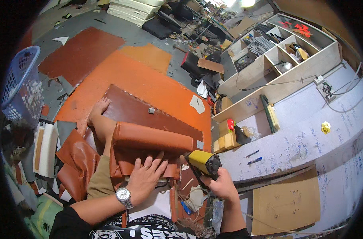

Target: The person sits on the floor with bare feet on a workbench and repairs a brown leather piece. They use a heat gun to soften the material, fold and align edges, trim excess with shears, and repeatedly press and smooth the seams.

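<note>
Spread flat, my left hand point(147, 175) presses on the brown leather cover point(149, 137), which wraps a padded, box-like piece in front of me. A ring and a silver wristwatch point(123, 195) are on that arm. My right hand point(222, 184) grips a yellow and black staple gun point(204, 160). The staple gun's nose points left, close to the right edge of the leather; I cannot tell whether it touches. A loose fold of the same leather point(78, 159) hangs to the left, beside my bent leg and bare foot point(98, 109).
Orange and brown leather sheets point(143, 75) cover the floor ahead. A blue plastic basket point(24, 87) stands at the left. On the right are a compartmented wooden shelf point(265, 79), a white board with handwriting and pens point(255, 160), a cardboard sheet point(287, 203), and trailing cables.
</note>
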The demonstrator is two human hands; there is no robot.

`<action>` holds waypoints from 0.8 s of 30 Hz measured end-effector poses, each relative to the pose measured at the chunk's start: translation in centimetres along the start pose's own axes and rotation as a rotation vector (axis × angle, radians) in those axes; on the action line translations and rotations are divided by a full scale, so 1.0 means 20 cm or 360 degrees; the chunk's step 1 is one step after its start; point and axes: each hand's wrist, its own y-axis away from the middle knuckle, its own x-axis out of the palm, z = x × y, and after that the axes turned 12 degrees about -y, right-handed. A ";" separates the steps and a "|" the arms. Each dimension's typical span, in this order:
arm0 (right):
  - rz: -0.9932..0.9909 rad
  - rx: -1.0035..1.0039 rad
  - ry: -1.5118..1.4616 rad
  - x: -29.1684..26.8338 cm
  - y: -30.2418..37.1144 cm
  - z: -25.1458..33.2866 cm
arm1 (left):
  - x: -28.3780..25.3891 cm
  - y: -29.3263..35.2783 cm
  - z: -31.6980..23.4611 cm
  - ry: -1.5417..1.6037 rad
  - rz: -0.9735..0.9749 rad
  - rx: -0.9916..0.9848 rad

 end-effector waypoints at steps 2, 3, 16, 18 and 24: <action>0.0017 -0.0060 0.0047 0.02 0.00 -0.03 | 0.03 -0.01 -0.03 -0.0053 0.0100 -0.0001; 0.0018 0.0030 0.0079 0.03 -0.02 -0.04 | 0.04 -0.01 -0.03 -0.0095 0.0108 0.0015; 0.0098 0.0122 0.0869 0.23 -0.25 0.03 | -0.01 0.03 0.07 -0.0017 0.0232 0.0132; 0.0129 0.0196 0.0868 0.23 -0.22 0.09 | -0.05 0.06 0.12 0.0170 0.0292 0.0154; 0.0210 0.0205 0.0915 0.33 -0.23 0.17 | -0.13 0.12 0.24 0.1071 0.0032 0.0032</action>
